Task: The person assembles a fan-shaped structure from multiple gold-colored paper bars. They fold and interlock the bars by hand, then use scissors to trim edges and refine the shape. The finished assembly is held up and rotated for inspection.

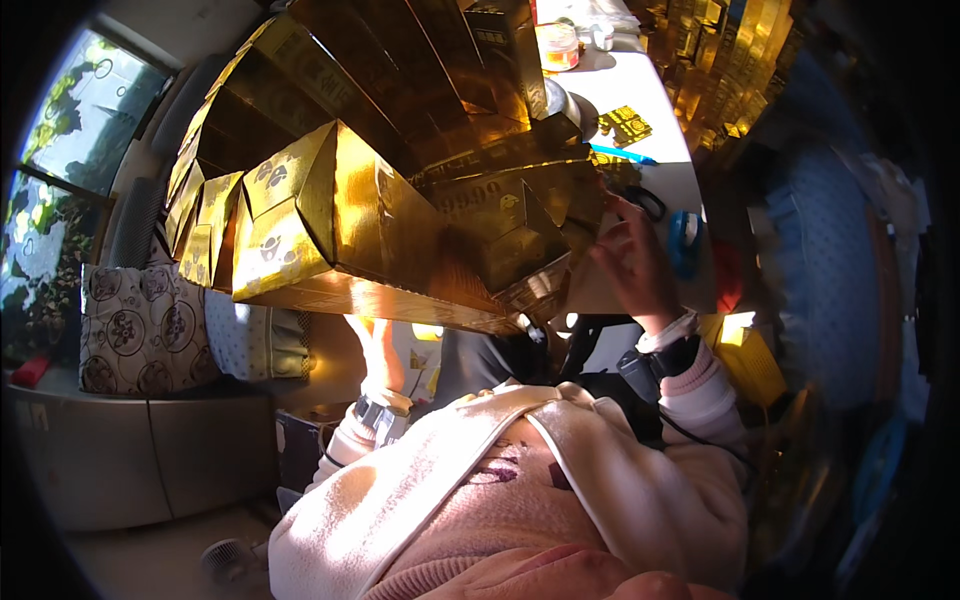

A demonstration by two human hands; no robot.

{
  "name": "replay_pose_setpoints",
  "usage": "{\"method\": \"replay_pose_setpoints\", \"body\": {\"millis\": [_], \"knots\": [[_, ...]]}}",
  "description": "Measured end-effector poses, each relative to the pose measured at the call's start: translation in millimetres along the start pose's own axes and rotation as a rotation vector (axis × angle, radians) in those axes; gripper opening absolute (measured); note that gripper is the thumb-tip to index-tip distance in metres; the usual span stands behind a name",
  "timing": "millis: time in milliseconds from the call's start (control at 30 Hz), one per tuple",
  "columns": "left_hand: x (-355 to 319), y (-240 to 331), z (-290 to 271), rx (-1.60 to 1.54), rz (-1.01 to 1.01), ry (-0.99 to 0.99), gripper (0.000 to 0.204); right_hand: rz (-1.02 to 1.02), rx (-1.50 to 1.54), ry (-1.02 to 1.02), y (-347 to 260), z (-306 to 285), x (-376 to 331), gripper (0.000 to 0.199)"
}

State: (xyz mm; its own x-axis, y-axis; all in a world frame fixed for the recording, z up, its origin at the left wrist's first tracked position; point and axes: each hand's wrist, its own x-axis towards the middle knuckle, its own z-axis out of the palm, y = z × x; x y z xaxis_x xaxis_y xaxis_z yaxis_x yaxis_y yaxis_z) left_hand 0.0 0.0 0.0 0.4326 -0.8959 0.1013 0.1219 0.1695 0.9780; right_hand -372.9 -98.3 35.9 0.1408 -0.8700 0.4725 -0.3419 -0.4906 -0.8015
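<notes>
Nearest is the wearer's pale fleece jacket (385, 500), with both forearms reaching forward from it. The left hand (381, 362) is raised beneath a large gold box bundle (385, 225); its fingertips are lost in glare and behind the boxes, so whether it is clamped on anything cannot be told. The right hand (640, 270) is beside the bundle's right end, fingers apart and slightly curled, their tips close to the gold edge; contact is unclear. The bundle fills the upper middle of the view, just ahead of the wearer. Its front box has its long axis running left to right across the body, with a patterned, folded end pointing left and toward the wearer; the boxes behind fan out, their long sides running away toward the top. It looks like foil-covered card, probably light for its bulk, stiff along the folds, easily dented and slick to touch. A flat palm underneath and a spread hand on the right side would probably be kinder than pinching a corner. Beyond the right hand, a white table (655, 100) bears a blue tape roll (685, 240), a blue pen (630, 155), a gold sheet (627, 125) and, farthest, a jar (558, 48).
</notes>
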Motion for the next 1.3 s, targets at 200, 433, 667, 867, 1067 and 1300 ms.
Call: {"method": "replay_pose_setpoints", "body": {"millis": [200, 433, 667, 867, 1067, 1300], "knots": [[-19, -6, 30, 0.123, 0.023, -0.196, 0.081, 0.036, -0.013, 0.002, 2, 8, -8, 0.063], [4, -18, 21, 0.318, 0.121, -0.222, 0.063, 0.091, -0.053, 0.057, 10, 19, -16, 0.056], [48, -39, -3, 0.226, 0.073, -0.099, 0.048, 0.058, -0.101, 0.248, -10, 54, -32, 0.052], [95, -43, -18, 0.134, 0.098, -0.039, 0.050, 0.116, -0.087, 0.174, -23, 80, -46, 0.053], [101, -6, -3, 0.228, 0.288, 0.134, 0.034, -0.065, -0.125, 0.158, -32, 67, -43, 0.051], [-8, 68, 38, 0.762, 1.273, 0.016, 0.020, -0.546, -0.439, 0.160, -66, 34, -5, 0.039]]}}
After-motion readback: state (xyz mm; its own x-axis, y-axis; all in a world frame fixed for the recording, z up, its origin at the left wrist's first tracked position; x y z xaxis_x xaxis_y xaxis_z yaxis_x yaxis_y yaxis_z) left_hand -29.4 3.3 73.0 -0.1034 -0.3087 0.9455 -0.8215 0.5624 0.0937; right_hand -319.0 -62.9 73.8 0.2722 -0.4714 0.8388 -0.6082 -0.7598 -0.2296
